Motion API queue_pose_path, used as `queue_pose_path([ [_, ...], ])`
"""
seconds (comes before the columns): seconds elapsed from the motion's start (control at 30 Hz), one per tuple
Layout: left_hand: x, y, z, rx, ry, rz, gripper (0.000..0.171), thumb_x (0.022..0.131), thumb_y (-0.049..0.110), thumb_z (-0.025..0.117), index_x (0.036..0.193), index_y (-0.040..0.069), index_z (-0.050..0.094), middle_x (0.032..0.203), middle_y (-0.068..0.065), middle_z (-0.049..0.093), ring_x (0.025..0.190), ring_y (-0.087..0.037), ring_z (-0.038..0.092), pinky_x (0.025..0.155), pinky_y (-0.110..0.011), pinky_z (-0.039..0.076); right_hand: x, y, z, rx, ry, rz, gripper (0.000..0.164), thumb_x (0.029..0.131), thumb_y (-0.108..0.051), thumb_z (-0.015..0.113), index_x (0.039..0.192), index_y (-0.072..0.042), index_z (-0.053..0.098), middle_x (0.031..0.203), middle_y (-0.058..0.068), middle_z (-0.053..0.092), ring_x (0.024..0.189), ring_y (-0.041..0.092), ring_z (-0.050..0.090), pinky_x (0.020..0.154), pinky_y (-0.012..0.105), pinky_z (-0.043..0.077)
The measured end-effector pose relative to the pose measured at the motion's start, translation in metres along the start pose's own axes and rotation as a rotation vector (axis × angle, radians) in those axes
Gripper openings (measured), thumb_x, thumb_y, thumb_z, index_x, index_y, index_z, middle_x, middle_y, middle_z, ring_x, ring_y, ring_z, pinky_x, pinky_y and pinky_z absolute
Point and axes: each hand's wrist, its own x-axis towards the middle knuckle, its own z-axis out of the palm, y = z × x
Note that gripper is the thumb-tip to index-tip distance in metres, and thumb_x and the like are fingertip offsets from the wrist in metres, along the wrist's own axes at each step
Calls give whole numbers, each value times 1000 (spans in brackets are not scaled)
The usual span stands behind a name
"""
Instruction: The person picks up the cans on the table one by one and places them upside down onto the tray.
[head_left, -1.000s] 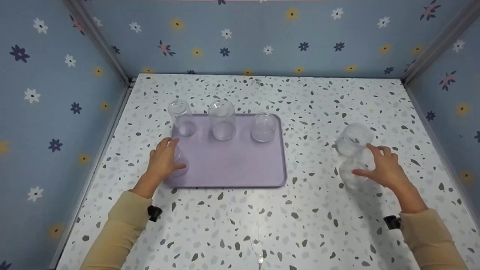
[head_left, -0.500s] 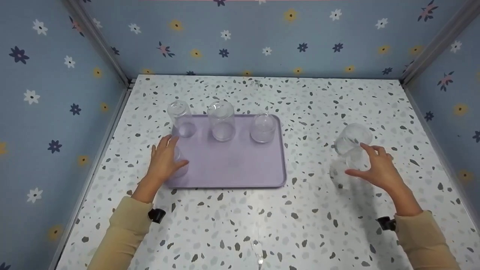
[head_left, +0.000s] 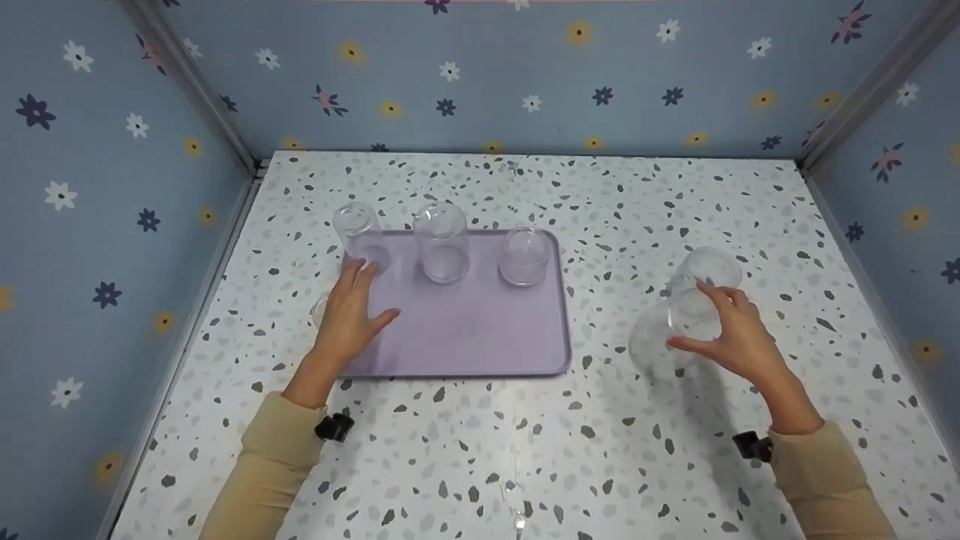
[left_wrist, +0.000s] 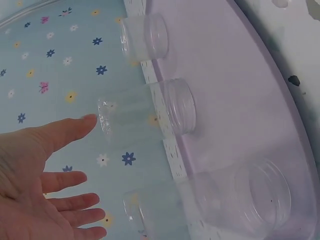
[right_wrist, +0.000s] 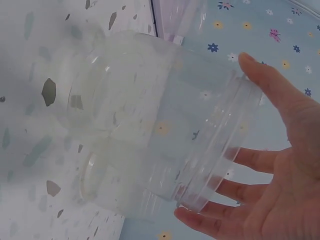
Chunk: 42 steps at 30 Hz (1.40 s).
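In the head view, my left hand (head_left: pixel 349 313) is over the left side of a lilac tray (head_left: pixel 469 330), fingers extended and holding nothing. A clear jar (head_left: pixel 319 307) at the tray's left front is mostly hidden behind it. Along the tray's back stand three more clear jars, a slim one (head_left: pixel 355 223), a tall one (head_left: pixel 441 236) and a short one (head_left: pixel 525 255). Over on the right, my right hand (head_left: pixel 739 334) grips a wide clear jar (right_wrist: pixel 195 125) near its ridged end, thumb on one side and fingers on the other.
Another clear jar (head_left: pixel 714 266) stands on the speckled table (head_left: pixel 600 450), just behind the held one. Blue flowered panels (head_left: pixel 495 75) enclose the table at the back and both sides.
My right hand has carried its jar leftward, away from the jar behind. My left hand has moved right and slightly back, off the jar at the tray's left front.
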Motion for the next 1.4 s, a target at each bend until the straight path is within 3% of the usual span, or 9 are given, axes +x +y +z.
queue_pose_path([
  [0.47, 8, 17, 21, -91, 27, 39, 69, 72, 15, 74, 127, -8, 39, 129, -27, 35, 120, -37, 32, 100, -43, 25, 17, -14, 18, 71, 71, -91, 88, 64, -40, 77, 132, 0, 36, 125, 28, 33, 112, 44, 36, 88, 58, 31],
  [0.93, 12, 29, 42, -217, 12, 40, 66, 75, 18, 71, 127, -8, 39, 129, -25, 37, 121, -35, 33, 101, -40, 25, 27, -28, 32, 160, 89, -104, 87, 65, -38, 76, 133, -3, 36, 126, 25, 34, 115, 41, 34, 92, 56, 27],
  [1.17, 11, 33, 56, -296, 31, 40, 65, 76, 22, 70, 126, -7, 41, 127, -23, 40, 119, -33, 36, 100, -40, 27, 28, -32, 44, 245, 143, -133, 84, 64, -30, 79, 131, -3, 39, 123, 22, 39, 104, 38, 41, 85, 53, 34],
  [1.4, 11, 37, 73, -396, 65, 55, 57, 80, 25, 66, 124, -6, 45, 124, -18, 45, 118, -27, 39, 99, -34, 28, 27, -39, 57, 361, 171, -109, 80, 66, -26, 79, 133, -9, 39, 125, 16, 39, 107, 36, 41, 75, 52, 43],
])
